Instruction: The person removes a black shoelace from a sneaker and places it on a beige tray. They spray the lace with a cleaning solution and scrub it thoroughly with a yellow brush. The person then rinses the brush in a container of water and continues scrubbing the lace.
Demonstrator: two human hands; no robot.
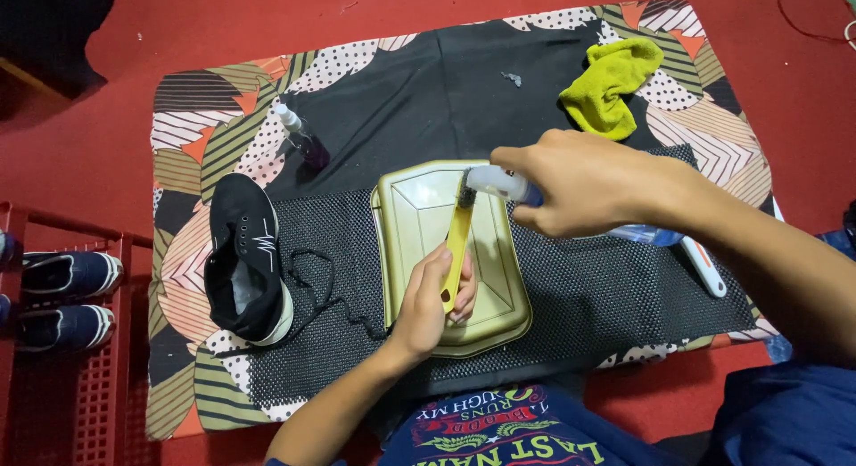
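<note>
Left hand (430, 296) pinches a yellow brush (457, 243) over the tray (499, 288); right hand (580, 182), at two o'clock, grips a spray bottle (501, 184) touching its bristles

Lighting: even, moderately bright, overhead. Shadows: soft, faint. Focus: sharp centre. Corners: darker, slight wide-angle stretching. Glare: none.

Spray bottle (571, 203) body — mostly hidden under the right hand (588, 181).

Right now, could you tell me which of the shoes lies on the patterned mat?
The black shoe with the white sole, left of the tray. The two navy shoes sit off the mat, on the red rack at far left.
</note>
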